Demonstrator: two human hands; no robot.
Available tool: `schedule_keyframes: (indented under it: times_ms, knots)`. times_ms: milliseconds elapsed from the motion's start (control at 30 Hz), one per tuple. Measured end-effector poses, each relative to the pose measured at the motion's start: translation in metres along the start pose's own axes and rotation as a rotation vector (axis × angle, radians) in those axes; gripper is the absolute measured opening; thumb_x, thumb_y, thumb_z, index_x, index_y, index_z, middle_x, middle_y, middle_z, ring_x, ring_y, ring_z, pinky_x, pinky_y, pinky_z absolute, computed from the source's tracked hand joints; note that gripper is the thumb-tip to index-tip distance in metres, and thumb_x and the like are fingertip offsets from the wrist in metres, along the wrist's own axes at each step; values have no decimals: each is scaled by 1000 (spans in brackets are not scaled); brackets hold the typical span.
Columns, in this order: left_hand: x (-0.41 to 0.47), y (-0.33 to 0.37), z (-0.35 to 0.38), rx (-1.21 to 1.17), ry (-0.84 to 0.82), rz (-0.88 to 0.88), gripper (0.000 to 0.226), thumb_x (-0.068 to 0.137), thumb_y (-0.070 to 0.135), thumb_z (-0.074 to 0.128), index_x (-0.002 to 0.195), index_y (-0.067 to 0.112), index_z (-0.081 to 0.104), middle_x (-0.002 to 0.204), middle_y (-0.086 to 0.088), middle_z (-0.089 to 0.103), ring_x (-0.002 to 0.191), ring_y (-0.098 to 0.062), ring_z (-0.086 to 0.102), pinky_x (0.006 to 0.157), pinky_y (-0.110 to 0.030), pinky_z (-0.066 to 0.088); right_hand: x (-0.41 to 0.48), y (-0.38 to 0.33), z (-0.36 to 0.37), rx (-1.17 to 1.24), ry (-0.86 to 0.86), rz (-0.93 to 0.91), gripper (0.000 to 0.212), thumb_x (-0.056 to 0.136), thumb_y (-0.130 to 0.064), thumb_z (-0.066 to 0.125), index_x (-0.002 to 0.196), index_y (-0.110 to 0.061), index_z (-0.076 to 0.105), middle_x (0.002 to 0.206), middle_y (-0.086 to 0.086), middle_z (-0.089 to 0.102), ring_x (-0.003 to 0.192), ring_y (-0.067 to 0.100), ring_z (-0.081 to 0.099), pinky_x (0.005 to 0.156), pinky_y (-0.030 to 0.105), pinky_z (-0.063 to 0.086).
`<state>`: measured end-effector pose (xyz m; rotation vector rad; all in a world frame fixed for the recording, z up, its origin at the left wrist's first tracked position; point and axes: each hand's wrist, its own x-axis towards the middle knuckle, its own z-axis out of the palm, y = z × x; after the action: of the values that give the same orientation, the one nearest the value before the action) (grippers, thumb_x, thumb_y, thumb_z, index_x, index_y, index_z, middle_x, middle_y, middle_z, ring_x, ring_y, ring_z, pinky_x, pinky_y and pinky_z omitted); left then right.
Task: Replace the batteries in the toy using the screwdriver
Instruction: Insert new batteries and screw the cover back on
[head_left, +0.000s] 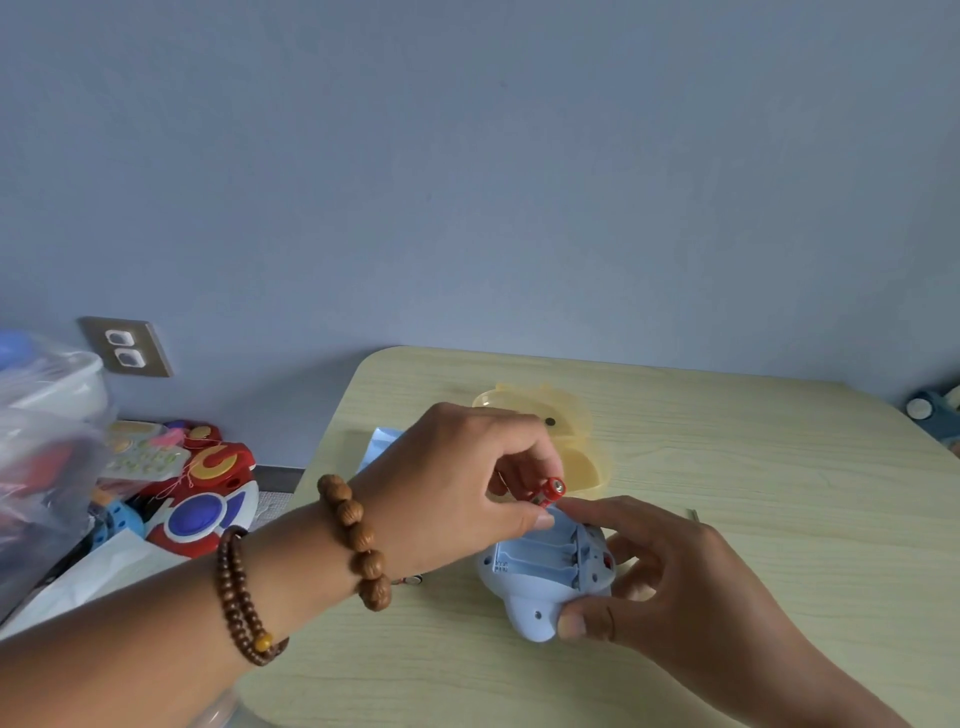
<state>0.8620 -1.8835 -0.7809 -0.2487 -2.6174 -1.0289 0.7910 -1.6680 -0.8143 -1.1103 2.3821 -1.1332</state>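
1. Bag: clear plastic, blurred, at far left, off the table.
2. Outlet: on the wall, unused.
3. Toy pile: red and blue pieces, heaped below the table's left edge.
4. Left hand: bead bracelets at the wrist. Thumb and curled fingers pinch the battery.
5. Battery: red, metal end cap turned up, held just above the bay's far edge. Judged to be on its way in or out; which cannot be told.
6. Toy: pale blue, lying underside up on the table so that the bay faces the hands. Cover off, visible slots empty.
7. Case: yellow, open, just behind the toy. Its purpose is unclear.
8. Right hand: grips the toy from the right, thumb on its near edge, index finger reaching toward the battery. Judged to hold the toy steady.
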Motion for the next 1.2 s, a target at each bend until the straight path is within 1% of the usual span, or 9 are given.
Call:
schedule_keyframes:
  times_ms: [133, 200, 300, 600, 733, 867, 1000, 1067, 1200]
  knots:
    - [-2, 1, 5, 88, -13, 32, 25, 76, 22, 85, 96, 32, 73, 85, 17, 73, 87, 1, 67, 75, -12, 50, 0, 0, 1, 12, 21, -11, 68, 52, -37, 97, 111, -48, 66, 98, -27, 69, 73, 4, 66, 63, 9, 49]
    - [-3, 0, 7, 123, -15, 69, 29, 77, 23, 83, 101, 34, 71, 86, 15, 72, 85, -1, 67, 75, -21, 53, -1, -1, 1, 16, 22, -13, 67, 51, -36, 97, 109, -50, 65, 96, -31, 68, 71, 3, 66, 62, 8, 48]
    - [-1, -3, 9, 242, -23, 165, 24, 79, 27, 77, 101, 35, 72, 85, 11, 69, 81, -6, 61, 71, -34, 54, -1, -3, 0, 20, 26, -25, 61, 53, -33, 97, 102, -53, 65, 94, -30, 67, 71, 2, 65, 61, 7, 47]
    - [-1, -11, 18, 367, -11, 264, 18, 84, 28, 70, 100, 30, 78, 86, 11, 65, 80, -11, 60, 63, -33, 55, 2, -5, -2, -10, 17, -47, 55, 58, -28, 95, 102, -49, 70, 97, -23, 70, 78, 2, 64, 62, 8, 48]
    - [-3, -11, 18, 386, 6, 227, 5, 84, 27, 71, 82, 29, 76, 85, 14, 63, 77, -8, 57, 60, -35, 54, 1, -7, -2, -4, 34, -52, 63, 55, -28, 96, 101, -59, 65, 95, -32, 69, 71, 1, 65, 62, 7, 48]
    - [-5, -9, 19, 373, 43, 156, 10, 78, 22, 78, 73, 27, 72, 85, 16, 65, 72, 1, 49, 58, -33, 54, 1, -9, -3, -31, 28, -45, 64, 54, -32, 96, 100, -61, 62, 95, -39, 66, 67, 0, 66, 62, 6, 47]
    - [-8, -8, 19, 350, 36, 138, 9, 78, 21, 79, 74, 28, 75, 86, 16, 65, 73, 5, 45, 59, -32, 54, -2, -8, -3, -69, 19, -20, 71, 51, -41, 95, 115, -51, 65, 97, -44, 62, 67, 1, 66, 62, 6, 47]
    - [-8, -7, 18, 343, 17, 126, 6, 80, 23, 77, 76, 27, 76, 89, 16, 64, 75, 3, 48, 61, -33, 55, -2, -8, -4, -68, 22, -18, 71, 51, -40, 95, 114, -53, 64, 95, -44, 62, 68, 0, 66, 61, 5, 47]
    - [-8, -5, 18, 351, -2, 83, 4, 83, 26, 73, 81, 28, 76, 93, 17, 64, 76, 2, 50, 64, -34, 55, -1, -8, -4, -62, 29, -61, 63, 54, -32, 97, 104, -54, 64, 94, -32, 70, 72, 6, 67, 61, 8, 49]
